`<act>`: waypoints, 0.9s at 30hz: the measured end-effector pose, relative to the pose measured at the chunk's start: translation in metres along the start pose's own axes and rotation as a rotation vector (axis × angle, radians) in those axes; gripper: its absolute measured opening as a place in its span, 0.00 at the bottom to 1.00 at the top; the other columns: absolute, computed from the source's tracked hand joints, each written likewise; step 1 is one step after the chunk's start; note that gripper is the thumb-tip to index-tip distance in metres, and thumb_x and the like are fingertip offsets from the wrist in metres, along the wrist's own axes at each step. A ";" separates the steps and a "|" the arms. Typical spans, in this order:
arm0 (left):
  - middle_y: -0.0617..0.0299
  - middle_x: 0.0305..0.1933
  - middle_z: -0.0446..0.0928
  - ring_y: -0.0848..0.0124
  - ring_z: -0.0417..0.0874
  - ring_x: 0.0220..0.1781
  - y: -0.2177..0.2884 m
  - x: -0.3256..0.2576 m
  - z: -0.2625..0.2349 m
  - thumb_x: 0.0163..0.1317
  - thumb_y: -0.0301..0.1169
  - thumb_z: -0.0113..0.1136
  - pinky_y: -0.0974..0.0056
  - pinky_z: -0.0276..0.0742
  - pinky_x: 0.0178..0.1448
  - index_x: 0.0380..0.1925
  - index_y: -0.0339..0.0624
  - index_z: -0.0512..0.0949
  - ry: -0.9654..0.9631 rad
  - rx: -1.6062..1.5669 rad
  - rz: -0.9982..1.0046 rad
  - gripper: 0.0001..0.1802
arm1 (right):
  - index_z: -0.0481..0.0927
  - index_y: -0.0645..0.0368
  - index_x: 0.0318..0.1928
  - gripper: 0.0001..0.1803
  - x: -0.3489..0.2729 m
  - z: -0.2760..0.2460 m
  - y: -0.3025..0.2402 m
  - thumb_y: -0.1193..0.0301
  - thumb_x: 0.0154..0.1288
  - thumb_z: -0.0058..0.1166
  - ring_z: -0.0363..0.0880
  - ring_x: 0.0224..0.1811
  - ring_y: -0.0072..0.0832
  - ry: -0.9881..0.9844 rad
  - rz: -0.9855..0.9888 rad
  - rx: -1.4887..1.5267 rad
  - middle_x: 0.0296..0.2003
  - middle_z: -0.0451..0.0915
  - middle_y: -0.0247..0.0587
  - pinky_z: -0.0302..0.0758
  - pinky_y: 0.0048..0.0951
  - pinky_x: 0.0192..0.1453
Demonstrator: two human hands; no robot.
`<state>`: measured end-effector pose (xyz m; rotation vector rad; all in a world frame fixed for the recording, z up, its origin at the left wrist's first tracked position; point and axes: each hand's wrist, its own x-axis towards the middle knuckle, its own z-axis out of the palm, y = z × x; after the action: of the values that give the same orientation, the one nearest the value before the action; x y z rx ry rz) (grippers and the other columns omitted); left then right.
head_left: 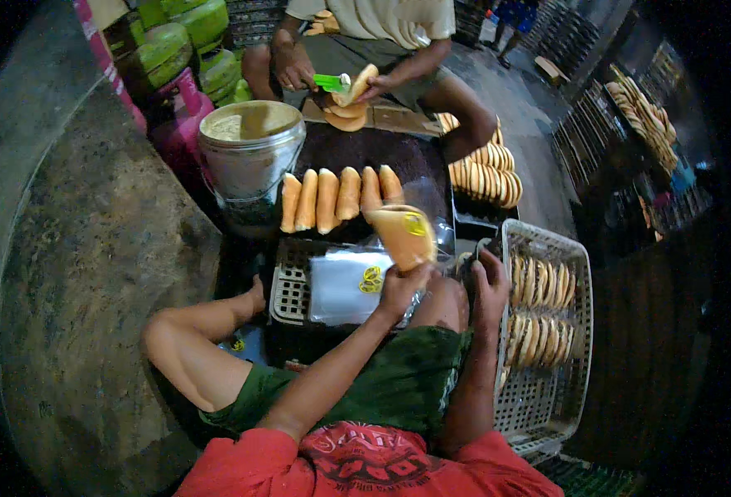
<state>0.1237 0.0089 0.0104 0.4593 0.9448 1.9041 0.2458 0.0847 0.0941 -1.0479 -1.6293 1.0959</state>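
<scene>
My left hand [405, 290] grips a flat, oval bread in a clear plastic bag [403, 236] with a yellow printed mark, held upright and slightly blurred. Beyond it, several long golden bread rolls [327, 199] lie side by side on a dark surface. Below that hand, a stack of clear plastic bags [341, 286] with a yellow print rests on a pale perforated basket [288, 290]. By the left rim of a white crate [585, 331], my right hand [490, 290] has its fingers curled around a small dark thing that I cannot make out. Bagged breads [539, 341] stand in rows inside the crate.
Across from me, a seated person spreads filling on a split bread [357, 87] with a green-handled spatula [331, 83]. A white bucket [250, 166] stands at the far left, near green gas cylinders [167, 54]. More breads [485, 178] are stacked behind the crate.
</scene>
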 end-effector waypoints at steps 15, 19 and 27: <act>0.47 0.40 0.80 0.52 0.81 0.45 0.105 0.043 -0.192 0.51 0.35 0.70 0.49 0.71 0.49 0.40 0.41 0.78 -0.026 1.585 -0.144 0.18 | 0.71 0.64 0.59 0.32 -0.151 -0.335 0.030 0.68 0.56 0.66 0.82 0.46 0.29 0.087 0.716 -0.457 0.48 0.82 0.42 0.78 0.33 0.51; 0.49 0.33 0.80 0.53 0.82 0.38 0.100 0.046 -0.180 0.51 0.31 0.67 0.47 0.71 0.41 0.39 0.43 0.80 -0.159 1.874 0.344 0.14 | 0.72 0.66 0.59 0.31 -0.191 -0.263 0.094 0.62 0.60 0.64 0.76 0.56 0.41 0.174 0.668 -0.755 0.50 0.79 0.53 0.70 0.37 0.62; 0.59 0.35 0.81 0.58 0.76 0.51 0.100 0.038 -0.192 0.56 0.33 0.59 0.45 0.64 0.53 0.35 0.48 0.83 -0.181 2.037 0.372 0.08 | 0.78 0.63 0.52 0.18 -0.071 -0.144 0.015 0.65 0.66 0.58 0.78 0.52 0.48 0.212 -0.015 -0.881 0.48 0.79 0.54 0.73 0.42 0.58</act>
<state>-0.0773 -0.0664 -0.0374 1.9162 2.4904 0.3985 0.4032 0.0513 0.0962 -1.6243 -1.9655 0.1905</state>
